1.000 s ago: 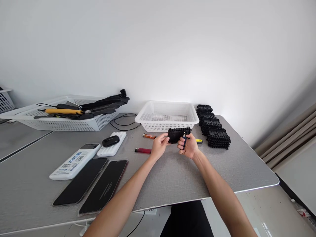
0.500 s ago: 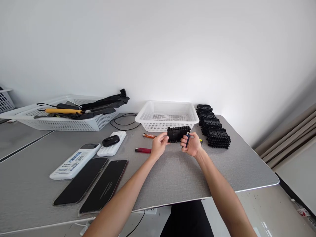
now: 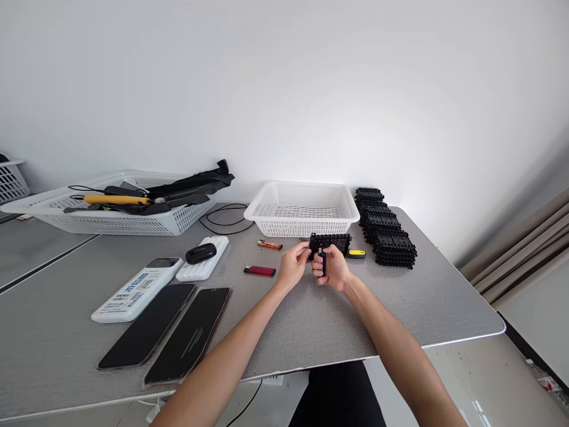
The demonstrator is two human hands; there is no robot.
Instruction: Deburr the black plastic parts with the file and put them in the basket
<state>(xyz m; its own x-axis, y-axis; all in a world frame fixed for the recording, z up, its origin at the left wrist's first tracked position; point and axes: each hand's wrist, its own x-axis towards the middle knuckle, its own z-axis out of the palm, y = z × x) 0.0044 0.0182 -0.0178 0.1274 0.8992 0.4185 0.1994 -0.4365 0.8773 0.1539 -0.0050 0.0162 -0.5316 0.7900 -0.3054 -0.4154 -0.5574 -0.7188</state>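
Observation:
My left hand pinches the left end of a black plastic piece with a toothed upper edge, held up above the table. A dark blue lighter stands upright in my right hand, its metal top close to the black piece's left part. My right fingers are wrapped round the lighter and cover part of the black piece. Whether the lighter is lit, I cannot tell. Left of my hands lie a red lighter and an orange lighter. A yellow and black handle shows beyond my right hand.
A white plastic basket stands behind my hands. Several stacks of similar black pieces are at right. On the left are a basket of tools, power banks, a black case and two phones.
The black piece has shifted slightly right and lower with my left hand. My right hand has moved left, bringing the lighter upright in front of the piece. More of the yellow handle shows.

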